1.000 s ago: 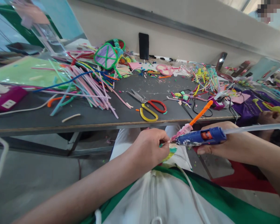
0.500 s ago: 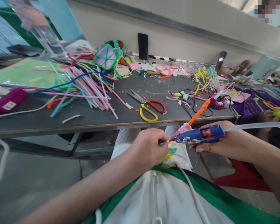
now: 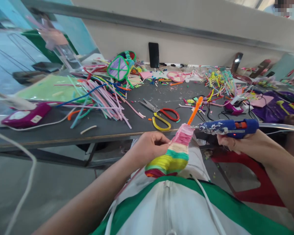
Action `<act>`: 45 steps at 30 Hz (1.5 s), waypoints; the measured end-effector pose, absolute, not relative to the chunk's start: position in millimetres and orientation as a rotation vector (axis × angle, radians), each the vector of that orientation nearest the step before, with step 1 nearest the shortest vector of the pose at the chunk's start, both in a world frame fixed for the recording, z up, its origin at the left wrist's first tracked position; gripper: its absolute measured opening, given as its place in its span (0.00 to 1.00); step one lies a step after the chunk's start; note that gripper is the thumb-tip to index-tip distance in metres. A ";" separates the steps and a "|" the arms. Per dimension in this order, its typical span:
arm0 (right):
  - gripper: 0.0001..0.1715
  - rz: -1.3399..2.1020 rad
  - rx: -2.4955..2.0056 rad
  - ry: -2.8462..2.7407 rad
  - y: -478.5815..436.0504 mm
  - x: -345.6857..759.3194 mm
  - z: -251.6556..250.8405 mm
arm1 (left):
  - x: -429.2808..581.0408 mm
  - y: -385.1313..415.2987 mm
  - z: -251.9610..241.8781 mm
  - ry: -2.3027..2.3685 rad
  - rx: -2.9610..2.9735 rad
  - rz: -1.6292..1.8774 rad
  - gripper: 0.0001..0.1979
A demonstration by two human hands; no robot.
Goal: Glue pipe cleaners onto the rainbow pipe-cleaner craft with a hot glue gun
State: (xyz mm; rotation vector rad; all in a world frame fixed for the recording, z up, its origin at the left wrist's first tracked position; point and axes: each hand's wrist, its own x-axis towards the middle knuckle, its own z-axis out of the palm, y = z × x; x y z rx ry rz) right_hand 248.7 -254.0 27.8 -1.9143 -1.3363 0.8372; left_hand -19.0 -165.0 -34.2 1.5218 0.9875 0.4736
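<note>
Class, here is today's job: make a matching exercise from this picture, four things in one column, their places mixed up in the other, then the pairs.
1 glue gun
2 striped cone
3 scissors
4 black phone

A propped against the wall
B in the left hand
C lying on the table
D in the right hand

Pairs: 1-D, 2-B, 3-C, 4-A

Blue glue gun, striped cone (perhaps rainbow)
</note>
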 end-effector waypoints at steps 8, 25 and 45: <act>0.17 1.035 -1.577 -1.255 -258.6 242.8 -25.5 | -28.8 -152.4 -59.5 0.961 1.336 0.556 0.11; 0.08 0.931 -1.121 -0.816 -222.2 202.0 -73.6 | -38.9 -140.5 -76.4 0.885 1.114 0.652 0.11; 0.22 1.176 -1.491 -1.037 -129.3 222.1 -62.3 | -67.8 -130.0 -87.4 0.906 0.784 0.960 0.13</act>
